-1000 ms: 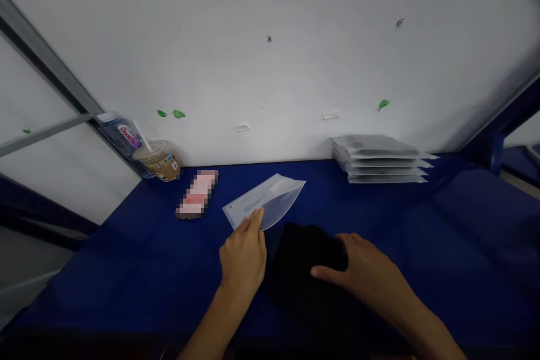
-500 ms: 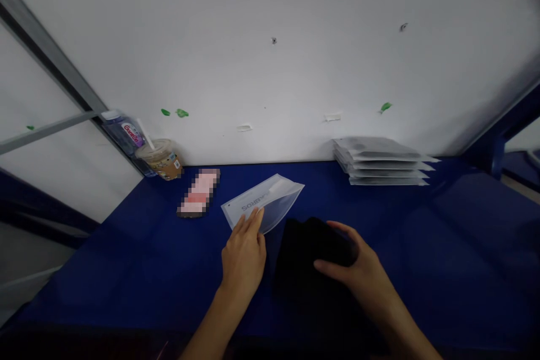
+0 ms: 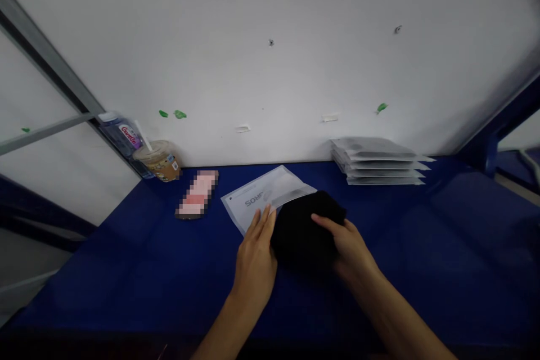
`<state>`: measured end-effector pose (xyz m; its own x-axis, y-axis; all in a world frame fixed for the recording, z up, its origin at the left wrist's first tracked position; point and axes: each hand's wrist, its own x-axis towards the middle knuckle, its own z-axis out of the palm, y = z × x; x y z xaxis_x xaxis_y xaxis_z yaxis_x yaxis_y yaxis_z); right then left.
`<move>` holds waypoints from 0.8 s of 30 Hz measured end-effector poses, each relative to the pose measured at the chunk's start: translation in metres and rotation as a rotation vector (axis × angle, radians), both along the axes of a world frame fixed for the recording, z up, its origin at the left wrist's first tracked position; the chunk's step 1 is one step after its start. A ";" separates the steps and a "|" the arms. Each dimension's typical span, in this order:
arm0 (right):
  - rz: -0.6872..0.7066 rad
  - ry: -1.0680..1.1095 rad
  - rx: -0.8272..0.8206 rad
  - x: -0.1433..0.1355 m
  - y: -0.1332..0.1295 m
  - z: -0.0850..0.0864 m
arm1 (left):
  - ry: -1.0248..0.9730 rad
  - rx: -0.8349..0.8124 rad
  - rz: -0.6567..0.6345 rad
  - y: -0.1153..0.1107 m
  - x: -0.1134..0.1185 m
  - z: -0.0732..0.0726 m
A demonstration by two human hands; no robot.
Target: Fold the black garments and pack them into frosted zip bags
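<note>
A frosted plastic bag (image 3: 257,197) with grey lettering lies slanted on the blue table, its mouth towards the right. My left hand (image 3: 256,259) is on the bag's near edge by the mouth, fingers close together and stretched forward; the thumb is mostly hidden. In my right hand (image 3: 352,244) is a folded black cloth (image 3: 306,230), gripped at its right side with the thumb on top. The cloth's far left edge is at the bag's mouth, partly under its upper sheet. Its folds are too dark to make out.
A stack of filled frosted bags (image 3: 377,163) sits at the back right against the white wall (image 3: 261,79). At the left are a blurred-out pink phone-like item (image 3: 197,194), a drink cup with a straw (image 3: 160,162) and a bottle (image 3: 122,135). Blue table (image 3: 126,270) underneath.
My right hand has brought the black cloth up and left to the bag's mouth. My left hand has shifted slightly right along the bag, and the bag's mouth has lifted over the cloth.
</note>
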<state>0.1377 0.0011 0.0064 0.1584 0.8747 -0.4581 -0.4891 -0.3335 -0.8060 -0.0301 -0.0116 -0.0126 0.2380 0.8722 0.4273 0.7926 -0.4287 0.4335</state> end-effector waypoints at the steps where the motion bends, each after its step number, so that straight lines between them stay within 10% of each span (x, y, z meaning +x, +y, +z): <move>1: -0.053 0.009 0.023 -0.002 0.001 -0.001 | -0.006 0.004 0.008 -0.001 0.003 0.000; 24: -0.088 0.314 0.115 -0.025 0.021 -0.021 | 0.203 -0.054 -0.172 -0.010 0.035 0.011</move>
<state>0.1127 0.0223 -0.0144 0.1027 0.9127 -0.3955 -0.7424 -0.1943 -0.6412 0.0052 -0.0216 -0.0017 0.4604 0.8321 0.3092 0.7836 -0.5446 0.2990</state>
